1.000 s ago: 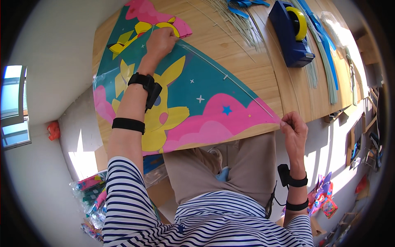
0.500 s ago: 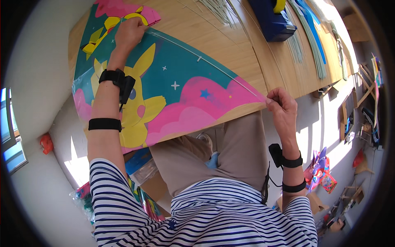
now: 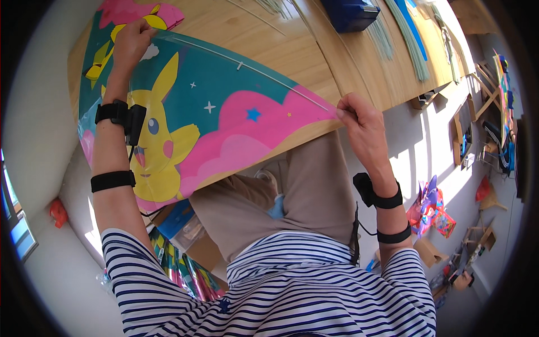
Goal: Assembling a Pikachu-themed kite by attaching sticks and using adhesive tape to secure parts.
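Note:
A printed kite [image 3: 224, 135], teal and pink with a yellow cartoon figure, lies across the table's near side. Along its far edge runs a thin white rod [image 3: 269, 78] in a sleeve, with a small white clip [image 3: 240, 66] partway. At the right-hand corner, my right hand [image 3: 364, 126] pinches the kite's tip between thumb and fingers. My left hand [image 3: 132, 45] is closed at the other end of that edge, near the top. What its fingertips grip there, the kite's edge or the rod's end, is hidden behind the hand.
Thin pale rods [image 3: 275, 7] lie at the table's [image 3: 297, 50] far side. A dark blue tape dispenser [image 3: 351, 16] stands beyond the kite, beside bundled rods [image 3: 412, 50]. Below the table are an open cardboard box [image 3: 205, 253] and colourful folded sheets [image 3: 179, 275]. Wooden frames stand at right.
The whole view has shifted, so the kite and table appear further left and slightly higher. Both hands stay at the same ends of the kite's edge.

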Action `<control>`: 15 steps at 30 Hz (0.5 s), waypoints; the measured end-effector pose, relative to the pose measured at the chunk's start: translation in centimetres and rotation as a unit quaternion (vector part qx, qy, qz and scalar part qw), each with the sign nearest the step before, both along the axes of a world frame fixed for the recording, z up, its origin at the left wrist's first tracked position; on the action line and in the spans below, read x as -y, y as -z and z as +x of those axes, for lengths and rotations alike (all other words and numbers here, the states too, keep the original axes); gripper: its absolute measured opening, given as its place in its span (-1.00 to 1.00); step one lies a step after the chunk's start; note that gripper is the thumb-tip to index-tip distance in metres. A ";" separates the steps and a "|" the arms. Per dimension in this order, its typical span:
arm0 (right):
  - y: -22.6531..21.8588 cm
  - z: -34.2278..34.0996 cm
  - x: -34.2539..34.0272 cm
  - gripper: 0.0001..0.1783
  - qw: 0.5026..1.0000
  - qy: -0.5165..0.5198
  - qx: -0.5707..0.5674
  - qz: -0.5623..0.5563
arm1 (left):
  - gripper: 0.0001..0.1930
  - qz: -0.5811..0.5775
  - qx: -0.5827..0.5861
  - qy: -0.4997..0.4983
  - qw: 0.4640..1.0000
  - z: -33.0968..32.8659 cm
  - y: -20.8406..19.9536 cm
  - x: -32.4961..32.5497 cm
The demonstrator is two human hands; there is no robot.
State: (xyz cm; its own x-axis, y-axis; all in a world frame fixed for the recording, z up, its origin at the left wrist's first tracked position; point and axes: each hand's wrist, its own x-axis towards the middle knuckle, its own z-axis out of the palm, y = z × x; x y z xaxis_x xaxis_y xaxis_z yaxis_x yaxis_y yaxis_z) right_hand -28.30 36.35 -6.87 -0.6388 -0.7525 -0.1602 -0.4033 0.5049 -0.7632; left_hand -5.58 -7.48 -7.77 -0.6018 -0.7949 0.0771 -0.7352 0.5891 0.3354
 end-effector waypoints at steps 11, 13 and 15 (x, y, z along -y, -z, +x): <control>-0.2 -0.6 0.3 -0.94 0.983 -0.041 -0.179 0.000 | -0.72 -0.002 -0.023 0.009 1.000 0.5 -2.4 0.9; 0.0 -0.8 0.3 -0.95 0.985 -0.037 -0.169 0.012 | -0.71 -0.012 -0.013 0.016 1.000 0.3 -2.5 1.2; 0.4 -0.9 0.4 -0.94 0.987 -0.043 -0.151 0.017 | -0.72 -0.016 -0.012 0.023 1.000 0.4 -2.6 1.4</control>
